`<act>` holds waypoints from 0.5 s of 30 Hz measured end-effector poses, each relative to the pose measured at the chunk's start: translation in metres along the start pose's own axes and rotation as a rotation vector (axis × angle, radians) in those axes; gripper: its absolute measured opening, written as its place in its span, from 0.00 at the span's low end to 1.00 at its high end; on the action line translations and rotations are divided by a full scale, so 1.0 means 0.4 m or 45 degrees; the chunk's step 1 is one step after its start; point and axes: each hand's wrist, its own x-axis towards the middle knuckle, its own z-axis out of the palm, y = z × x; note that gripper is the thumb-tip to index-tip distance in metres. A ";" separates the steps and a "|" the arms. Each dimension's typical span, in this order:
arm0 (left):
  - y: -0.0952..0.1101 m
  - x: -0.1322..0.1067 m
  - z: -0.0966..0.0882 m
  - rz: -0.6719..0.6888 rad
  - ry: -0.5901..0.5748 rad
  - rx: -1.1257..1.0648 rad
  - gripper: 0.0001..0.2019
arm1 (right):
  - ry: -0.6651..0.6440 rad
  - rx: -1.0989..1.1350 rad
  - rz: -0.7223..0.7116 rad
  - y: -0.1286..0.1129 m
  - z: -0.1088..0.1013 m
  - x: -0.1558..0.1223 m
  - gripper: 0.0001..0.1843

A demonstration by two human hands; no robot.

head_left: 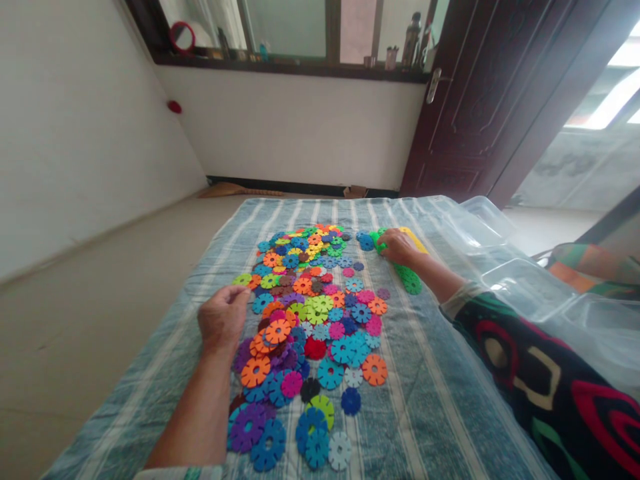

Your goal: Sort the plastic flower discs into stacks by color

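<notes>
Left-hand fingers (236,300) sit loosely curled at the edge of the heap of plastic snowflake discs (320,333), pinching nothing. Right-hand fingers (387,239) are pressed together on a green linked strip (409,279), can't tell if gripping. All light, stiff stuff on a striped quilt (440,407), easiest grabbed by the rim.

Matt plastic discs (331,373) lie on cloth (430,413) beside glossy clear plastic boxes (525,287).

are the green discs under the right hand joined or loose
The green discs look joined: they form one strip running under the right hand, unlike the loose, flat coloured discs nearby.
</notes>
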 end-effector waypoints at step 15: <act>0.003 -0.005 0.000 0.020 0.011 0.014 0.11 | 0.138 0.140 0.030 -0.032 -0.006 -0.035 0.11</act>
